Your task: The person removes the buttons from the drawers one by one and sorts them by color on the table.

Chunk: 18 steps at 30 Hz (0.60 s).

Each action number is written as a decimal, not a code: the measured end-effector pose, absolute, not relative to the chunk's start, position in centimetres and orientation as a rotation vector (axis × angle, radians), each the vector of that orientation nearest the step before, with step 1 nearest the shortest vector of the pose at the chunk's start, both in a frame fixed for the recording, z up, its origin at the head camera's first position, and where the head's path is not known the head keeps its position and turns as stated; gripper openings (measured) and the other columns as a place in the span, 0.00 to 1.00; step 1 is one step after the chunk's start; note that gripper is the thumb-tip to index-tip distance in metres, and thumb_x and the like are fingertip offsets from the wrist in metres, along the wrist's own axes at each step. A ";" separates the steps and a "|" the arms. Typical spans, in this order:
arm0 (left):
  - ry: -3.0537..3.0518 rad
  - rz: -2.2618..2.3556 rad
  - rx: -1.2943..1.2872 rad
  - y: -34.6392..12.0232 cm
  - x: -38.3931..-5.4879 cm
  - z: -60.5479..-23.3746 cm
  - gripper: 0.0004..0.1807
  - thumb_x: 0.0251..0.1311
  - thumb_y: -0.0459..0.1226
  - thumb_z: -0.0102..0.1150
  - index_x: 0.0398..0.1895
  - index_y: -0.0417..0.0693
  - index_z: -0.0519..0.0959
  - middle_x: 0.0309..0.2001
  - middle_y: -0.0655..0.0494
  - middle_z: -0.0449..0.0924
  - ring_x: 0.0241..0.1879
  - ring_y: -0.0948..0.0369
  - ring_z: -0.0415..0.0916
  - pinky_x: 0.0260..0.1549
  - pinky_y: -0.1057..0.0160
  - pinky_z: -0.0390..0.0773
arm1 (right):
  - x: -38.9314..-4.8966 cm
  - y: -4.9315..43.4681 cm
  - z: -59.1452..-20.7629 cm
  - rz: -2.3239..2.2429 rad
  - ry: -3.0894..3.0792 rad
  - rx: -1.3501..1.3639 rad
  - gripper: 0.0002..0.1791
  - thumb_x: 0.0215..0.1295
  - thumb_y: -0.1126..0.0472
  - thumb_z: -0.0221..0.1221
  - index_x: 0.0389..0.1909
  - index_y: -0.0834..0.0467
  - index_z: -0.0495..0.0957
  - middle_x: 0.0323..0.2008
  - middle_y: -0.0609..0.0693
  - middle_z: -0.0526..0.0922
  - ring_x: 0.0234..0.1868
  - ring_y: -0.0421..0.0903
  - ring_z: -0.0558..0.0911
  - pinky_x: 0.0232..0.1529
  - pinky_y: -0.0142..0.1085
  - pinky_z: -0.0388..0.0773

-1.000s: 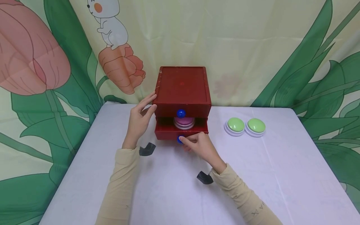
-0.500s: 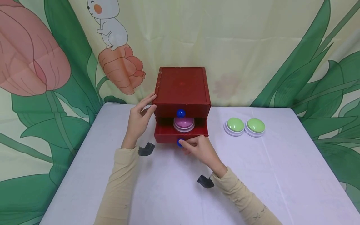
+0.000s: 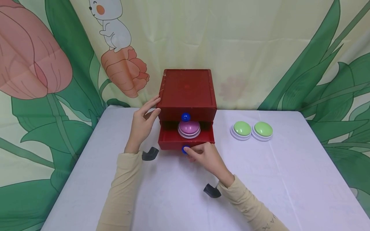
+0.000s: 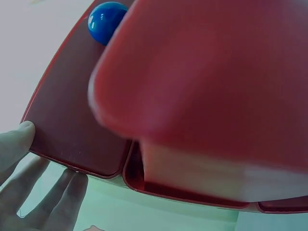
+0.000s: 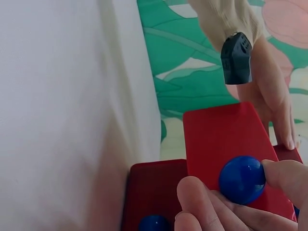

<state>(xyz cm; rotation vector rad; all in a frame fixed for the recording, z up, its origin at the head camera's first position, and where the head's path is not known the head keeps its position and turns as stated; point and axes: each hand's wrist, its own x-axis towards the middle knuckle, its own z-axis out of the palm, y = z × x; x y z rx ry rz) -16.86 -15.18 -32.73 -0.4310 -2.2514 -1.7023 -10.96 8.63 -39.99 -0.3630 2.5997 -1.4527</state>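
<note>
One left hand (image 3: 140,124) touched a boxy red drawer cabinet (image 3: 187,88) while one right hand (image 3: 208,158) pinched a glossy round blue knob (image 5: 242,179)

The two hands were apart from each other; the left one reached up beside the cabinet, its fingers extended against the left side and its thumb at the front edge, with a gap between thumb and fingers; the right one came in from the lower right, its thumb and fingers clamped on the knob.

Three drawers showed, each with one blue knob; the glossy red middle drawer (image 3: 170,146) stood partly out, below the dark red upper drawer (image 3: 170,114), which sat closed; the dark red lower drawer (image 5: 159,192), visible from the right wrist, was closed too.

One pinkish-purple domed button (image 3: 189,127) on a round white base lay in the middle drawer; two green domed buttons (image 3: 242,128) (image 3: 263,129) on white bases stood just beside each other, right of the cabinet, on the white cloth-covered table (image 3: 173,195).

Two beige sleeves (image 3: 118,189) (image 3: 248,202) covered the forearms; two curved black pieces (image 3: 150,154) (image 3: 212,191), one per wrist, jutted out; behind hung one printed cloth (image 3: 245,32), with one white cartoon animal (image 3: 116,33) on one orange carrot (image 3: 121,69).
</note>
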 end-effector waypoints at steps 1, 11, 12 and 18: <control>-2.252 -1.701 -0.432 -15.2 -16.9 -32.7 0.24 0.68 0.30 0.56 0.67 0.39 0.72 0.70 0.49 0.69 0.69 0.54 0.67 0.60 0.60 0.76 | -10.9 8.6 -40.0 -1.454 2.599 -0.364 0.18 0.64 0.43 0.64 0.36 0.54 0.90 0.23 0.43 0.87 0.27 0.38 0.85 0.33 0.35 0.80; -2.262 -1.691 -0.432 -15.3 -16.9 -32.7 0.24 0.68 0.31 0.57 0.67 0.38 0.72 0.70 0.50 0.69 0.69 0.55 0.68 0.61 0.58 0.76 | -10.2 8.8 -40.2 -1.459 2.600 -0.375 0.18 0.64 0.43 0.64 0.35 0.53 0.90 0.23 0.42 0.87 0.27 0.39 0.85 0.34 0.34 0.81; -2.260 -1.692 -0.434 -15.3 -17.0 -32.7 0.24 0.68 0.30 0.57 0.67 0.38 0.72 0.70 0.50 0.70 0.68 0.55 0.68 0.61 0.56 0.75 | -10.1 8.8 -40.3 -1.462 2.600 -0.375 0.18 0.64 0.42 0.64 0.35 0.53 0.90 0.23 0.43 0.87 0.27 0.39 0.85 0.34 0.34 0.81; -2.253 -1.690 -0.447 -15.3 -17.1 -32.8 0.23 0.68 0.30 0.57 0.66 0.36 0.72 0.70 0.48 0.70 0.67 0.54 0.69 0.62 0.54 0.75 | -9.4 8.9 -40.3 -1.481 2.600 -0.384 0.16 0.63 0.43 0.65 0.33 0.52 0.90 0.24 0.44 0.88 0.26 0.39 0.86 0.34 0.32 0.80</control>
